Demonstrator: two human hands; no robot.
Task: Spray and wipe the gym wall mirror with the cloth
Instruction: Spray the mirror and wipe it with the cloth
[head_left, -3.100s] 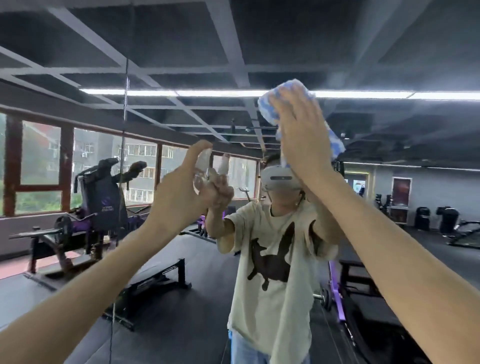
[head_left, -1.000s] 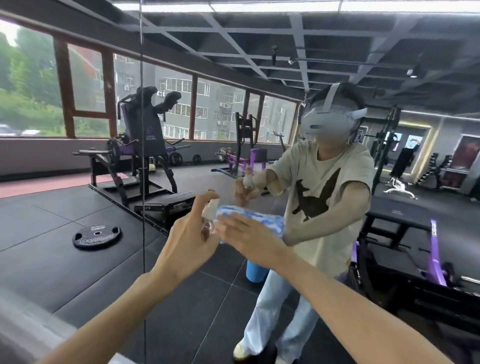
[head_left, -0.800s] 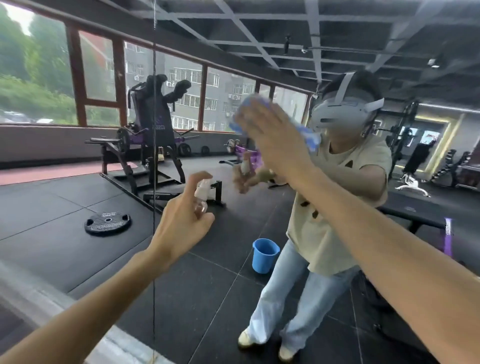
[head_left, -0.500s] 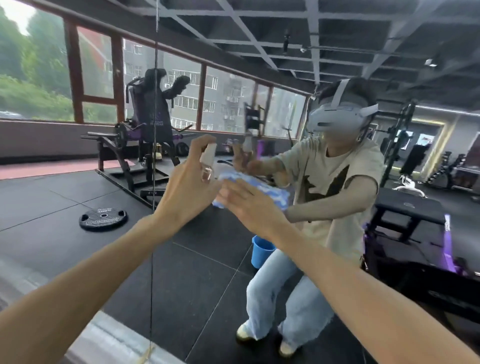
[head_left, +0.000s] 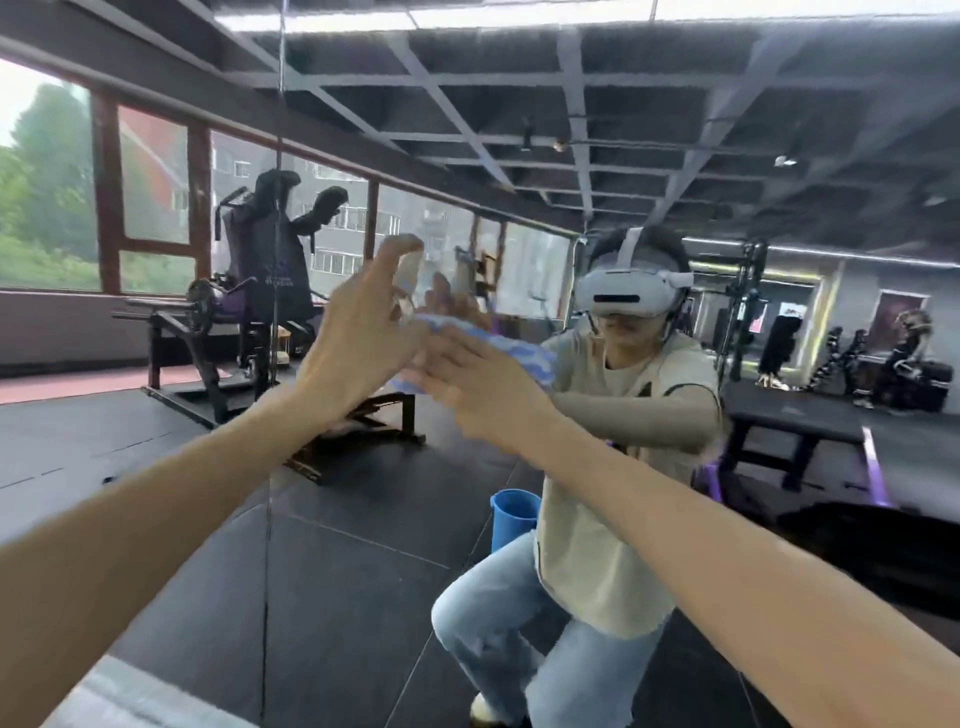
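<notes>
View: mirror fills the field; the gym room shows in it as a reflection
- 10 o'clock of centre: vertical seam between two panels. Behind it, reflected, windows and a black and purple weight machine
- Just left of centre: left hand, raised toward the glass. Fingers curled round a small clear spray bottle, one finger arched over its top. Bottle blurred, nozzle not readable
- Centre: cloth, blue and white, lying at 3 o'clock of the bottle, against the glass. Its left end is close by the bottle; touching or apart, cannot tell
- Right hand, at 5 o'clock of the left hand: laid flat on the cloth, fingers stretched out and close together, pressing it. Edges smeared by motion
- 6 o'clock of the cloth, reflected: blue bucket on the dark floor
- 4 o'clock of centre, reflected: person crouched, in headset, cream shirt, jeans
- 3 o'clock: black bench
</notes>
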